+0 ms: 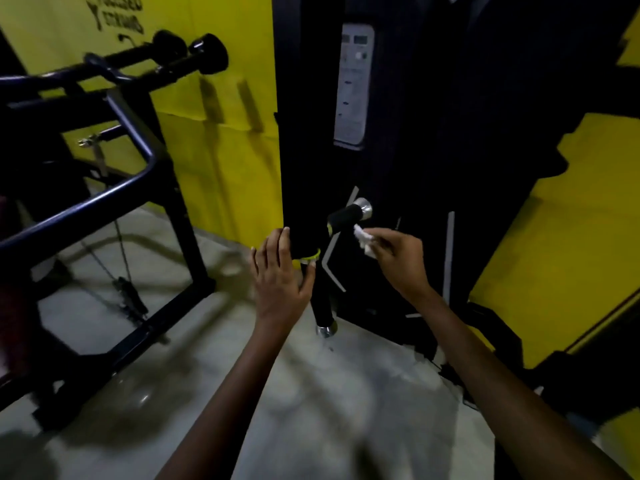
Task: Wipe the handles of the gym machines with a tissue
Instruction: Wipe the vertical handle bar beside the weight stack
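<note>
A black machine arm carries two black foam handles with silver end caps. The upper handle (349, 215) points right and up; the lower handle (322, 299) hangs down toward the floor. My right hand (398, 261) pinches a crumpled white tissue (363, 239) just below and right of the upper handle, close to its silver cap. My left hand (280, 271) rests with fingers spread against the arm at its yellow-green ring (310, 256), above the lower handle.
A tall black weight-stack housing (415, 133) with a white label panel (353, 84) stands behind the handles. A black tubular machine frame (114, 188) with padded rollers fills the left. Yellow walls lie behind and to the right; the floor is glossy grey concrete.
</note>
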Tool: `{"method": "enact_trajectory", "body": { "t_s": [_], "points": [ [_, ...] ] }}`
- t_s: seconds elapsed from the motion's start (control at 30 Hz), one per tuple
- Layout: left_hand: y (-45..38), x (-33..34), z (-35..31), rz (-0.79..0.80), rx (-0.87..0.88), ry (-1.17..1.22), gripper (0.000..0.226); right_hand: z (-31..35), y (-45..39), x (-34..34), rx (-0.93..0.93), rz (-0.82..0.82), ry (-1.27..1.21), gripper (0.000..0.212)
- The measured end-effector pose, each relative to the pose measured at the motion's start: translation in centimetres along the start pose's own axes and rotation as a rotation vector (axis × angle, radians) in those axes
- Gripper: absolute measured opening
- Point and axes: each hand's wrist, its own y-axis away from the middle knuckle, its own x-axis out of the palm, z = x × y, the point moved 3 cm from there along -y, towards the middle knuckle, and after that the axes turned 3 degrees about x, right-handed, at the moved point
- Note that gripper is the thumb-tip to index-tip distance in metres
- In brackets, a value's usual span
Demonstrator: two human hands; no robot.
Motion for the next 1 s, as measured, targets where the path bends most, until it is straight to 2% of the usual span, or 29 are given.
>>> {"method": "enact_trajectory", "body": {
  "t_s": [0.1, 0.27, 0.33, 0.43, 0.5, 0.6, 0.8, 0.87, 1.0],
  "points": [
    [0.1, -0.3, -0.4, 0.011, -0.053, -0.023, 0.065, 0.9, -1.4, -0.6, -0.058, -0.098, -0.077, 0.017],
    [0.3, -0.5, -1.1, 0.006, -0.1, -0.03, 0.064, 3.4, -2.8, 0.0, -0.261, -0.241, -0.043, 0.026],
    [0.2, -0.4, -1.3, 0.005, -0.122, -0.022, 0.064, 3.8, -3.1, 1.2, -0.333, -0.178, 0.022, 0.032],
    [0.1, 0.0, -1.6, -0.008, -0.153, -0.021, 0.065, 3.2, -2.7, 3.9, -0.377, 0.059, 0.196, 0.042],
    [0.2, 0.1, -1.8, -0.015, -0.163, -0.016, 0.068, 2.1, -2.0, 4.7, -0.385, 0.145, 0.244, 0.048],
    [-0.1, 0.1, -1.9, -0.001, -0.17, -0.053, 0.075, 0.9, -2.0, 4.9, -0.392, 0.166, 0.24, 0.053],
    [-2.1, -1.2, -3.7, 0.027, -0.056, -0.11, 0.084, 1.2, -3.5, 4.7, -0.382, 0.192, 0.216, 0.042],
    [-2.7, -0.7, -4.0, 0.062, -0.049, -0.116, 0.086, 1.2, -3.3, 4.9, -0.363, 0.192, 0.167, 0.043],
    [-2.5, -0.1, -4.0, 0.032, -0.061, -0.157, 0.082, 0.2, -3.0, 4.2, -0.543, 0.208, 0.212, 0.046]
  ]
}}
